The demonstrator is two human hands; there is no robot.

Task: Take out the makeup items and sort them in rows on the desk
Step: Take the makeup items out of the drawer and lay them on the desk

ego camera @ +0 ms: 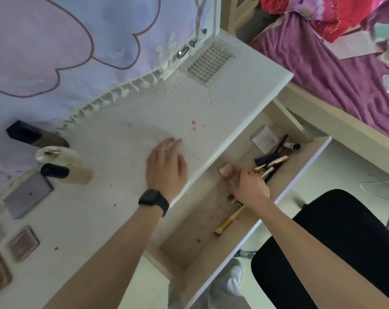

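My left hand lies flat, fingers straight, on the white desk. My right hand is down in the open drawer and grips a clear pink compact. Deeper in the drawer lie a white square compact, several dark and gold tubes, and a gold-handled brush under my wrist. At the desk's left stand a black-capped dark bottle, a clear jar, a beige foundation bottle, a grey palette and two pink blush pans.
A white grid tray sits at the desk's far corner under a pastel wall cloth. A black chair stands right beside the drawer front. A bed with a purple blanket fills the upper right.
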